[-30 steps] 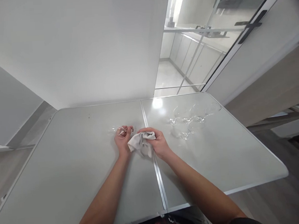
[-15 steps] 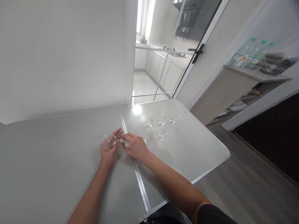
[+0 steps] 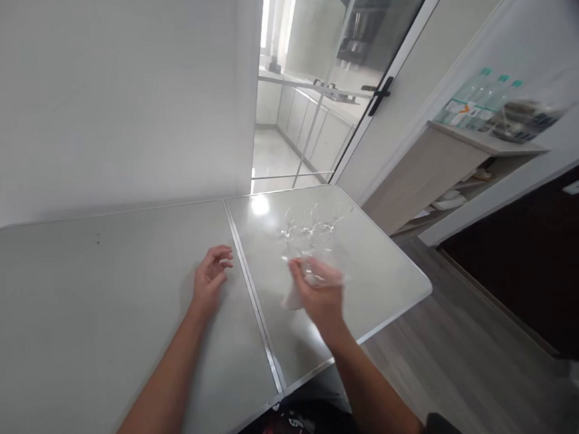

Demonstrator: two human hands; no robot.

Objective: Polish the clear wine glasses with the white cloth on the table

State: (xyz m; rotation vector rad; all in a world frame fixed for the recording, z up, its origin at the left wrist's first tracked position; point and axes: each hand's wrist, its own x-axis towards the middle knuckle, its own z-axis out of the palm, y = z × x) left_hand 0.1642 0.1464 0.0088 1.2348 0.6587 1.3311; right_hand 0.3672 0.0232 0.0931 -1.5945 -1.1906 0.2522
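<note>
My right hand (image 3: 322,301) is closed around a clear wine glass (image 3: 325,273), blurred by motion, above the right part of the table. A white cloth or tissue (image 3: 292,301) hangs from the same hand, on its left side. Beyond it stand three clear stemmed glasses, the left one (image 3: 287,234), the middle one (image 3: 311,230) and the right one (image 3: 330,226). My left hand (image 3: 210,280) rests over the table just left of the metal seam, its fingers loosely bent and apart, holding nothing.
The pale folding table (image 3: 103,338) has a metal seam (image 3: 253,293) across it and a wall behind. A glass door (image 3: 329,87) stands beyond. To the right, a low cabinet (image 3: 426,173) carries several plastic bottles (image 3: 475,102) and a wrapped bundle (image 3: 522,118).
My right hand has moved right, away from my left hand, carrying the wine glass and white cloth. My left hand has let go of the glass and turned over, fingers now bent.
</note>
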